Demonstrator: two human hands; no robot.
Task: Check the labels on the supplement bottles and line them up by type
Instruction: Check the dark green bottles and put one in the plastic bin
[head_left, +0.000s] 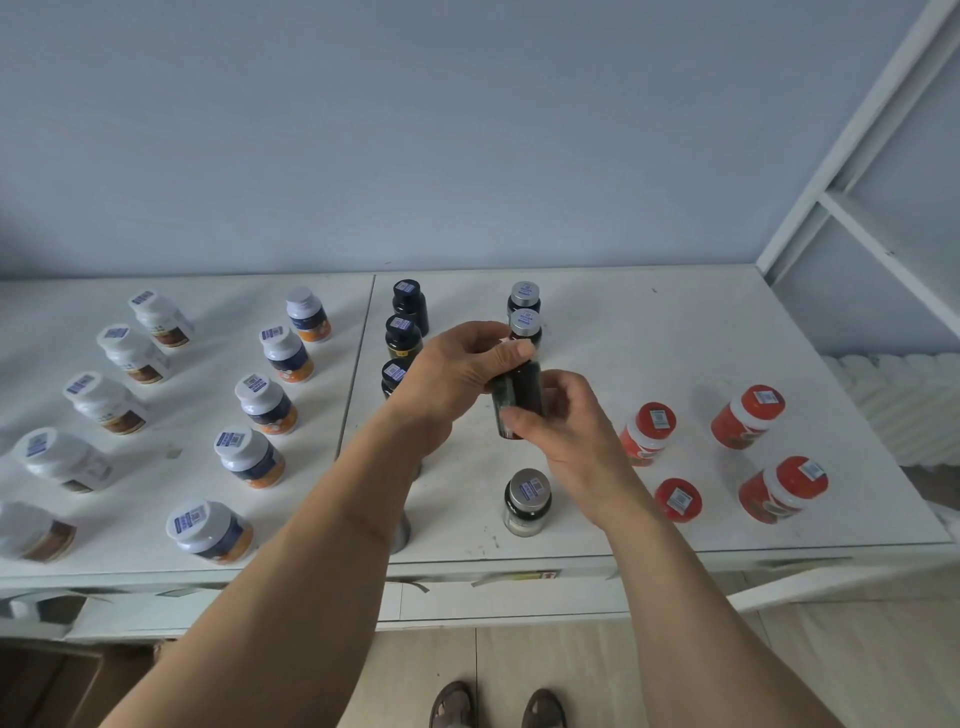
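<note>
Both hands met above the middle of the white worktop (701, 322), holding one dark glass bottle (519, 400) clear of the surface. The left hand (457, 374) closed its fingers (511, 356) over the bottle's top, hiding the cap; the right hand (566, 421) wrapped the lower body from the right, its fingers closed around it.

Columns ran from the back wall toward the near edge. At far left stood white bottles with brown labels (136, 356), then white-capped bottles with navy and orange labels (266, 405). Just right of the seam (358, 374) between the two worktop panels stood black-capped dark bottles (404, 335), the nearest partly hidden by the left wrist. Two silver-capped dark bottles (525, 314) stood at the back behind the held one, and one more silver-capped bottle (527, 501) stood alone near the front edge. Four red-capped red jars (748, 415) formed a loose block at right.

Bare worktop lay open between the back pair and the lone front bottle, and along the right rear corner beside the white shelf frame (852, 156).
</note>
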